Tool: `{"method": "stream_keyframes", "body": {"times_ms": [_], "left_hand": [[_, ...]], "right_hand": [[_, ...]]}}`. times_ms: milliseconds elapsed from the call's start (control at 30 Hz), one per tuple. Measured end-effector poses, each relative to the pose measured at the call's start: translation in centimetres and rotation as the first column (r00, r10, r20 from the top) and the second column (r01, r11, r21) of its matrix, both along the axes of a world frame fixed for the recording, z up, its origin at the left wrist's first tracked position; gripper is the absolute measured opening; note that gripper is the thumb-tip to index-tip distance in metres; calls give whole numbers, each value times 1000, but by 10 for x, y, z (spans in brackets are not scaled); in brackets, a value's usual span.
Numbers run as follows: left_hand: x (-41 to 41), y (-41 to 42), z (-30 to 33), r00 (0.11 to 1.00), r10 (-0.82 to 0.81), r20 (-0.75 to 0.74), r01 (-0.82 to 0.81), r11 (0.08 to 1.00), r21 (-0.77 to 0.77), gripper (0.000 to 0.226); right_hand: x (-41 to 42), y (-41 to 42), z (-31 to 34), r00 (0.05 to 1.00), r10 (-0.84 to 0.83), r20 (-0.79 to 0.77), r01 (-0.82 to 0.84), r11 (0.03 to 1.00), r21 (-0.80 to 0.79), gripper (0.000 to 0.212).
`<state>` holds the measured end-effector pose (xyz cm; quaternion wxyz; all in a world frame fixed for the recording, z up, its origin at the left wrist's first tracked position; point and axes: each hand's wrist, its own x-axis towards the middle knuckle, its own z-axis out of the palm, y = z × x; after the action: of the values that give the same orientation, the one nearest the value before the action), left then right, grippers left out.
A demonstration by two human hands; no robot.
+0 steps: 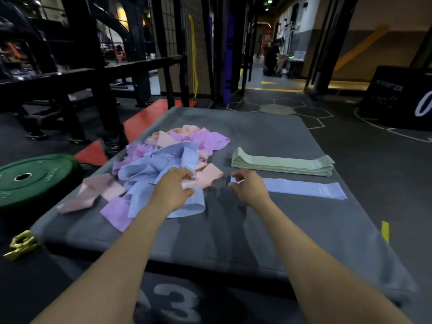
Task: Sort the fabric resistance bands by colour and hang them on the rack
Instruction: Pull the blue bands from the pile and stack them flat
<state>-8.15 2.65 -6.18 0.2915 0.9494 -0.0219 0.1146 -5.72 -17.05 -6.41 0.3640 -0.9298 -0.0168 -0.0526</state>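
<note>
Risk: the blue band (187, 202) the left hand (174, 190) grips is tangled w/ others in the mixed pile (163, 160) — a pull could likely drag pink or purple bands along & spoil the sort
Risk 2: the right hand (247, 185) may skew the flat blue band (306, 189) it pinches by the near end
Bands: soft, wide fabric loops — blue, pink, peach, purple in a heap, left on the grey mat (233, 230)
Sorted: green stack (282, 163) neat, right side; flat blue band just in front of it
Rack: none hung yet, as far as can be seen
</note>
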Motion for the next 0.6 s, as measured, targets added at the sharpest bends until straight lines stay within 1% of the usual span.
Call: {"method": "stream_keyframes", "body": {"times_ms": [167, 267, 367, 467, 500, 533, 600], "left_hand": [[-12, 33, -4, 999, 26, -47, -26, 1000, 3, 39], [-16, 44, -6, 996, 22, -82, -23, 1000, -7, 41], [-17, 48, -8, 993, 10, -115, -11, 1000, -3, 39], [-16, 48, -9, 992, -5, -125, 5, 1000, -5, 40], [-16, 48, -10, 992, -6, -129, 5, 1000, -11, 40], [-15, 49, -10, 991, -6, -133, 3, 1000, -20, 41], [-15, 49, -10, 989, -2, -150, -3, 999, -34, 43]], "right_hand": [[-13, 40, 5, 982, 171, -83, -167, 985, 52, 44], [-19, 54, 4, 967, 229, -114, -223, 973, 63, 48], [-20, 61, 0, 960, 255, -114, -256, 967, 2, 57], [-20, 61, -6, 943, 292, -163, -302, 952, -44, 69], [-20, 62, -8, 940, 296, -168, -311, 948, -72, 70], [-19, 63, -9, 942, 296, -158, -315, 943, -105, 68], [-17, 63, -8, 950, 293, -108, -306, 943, -132, 51]]}}
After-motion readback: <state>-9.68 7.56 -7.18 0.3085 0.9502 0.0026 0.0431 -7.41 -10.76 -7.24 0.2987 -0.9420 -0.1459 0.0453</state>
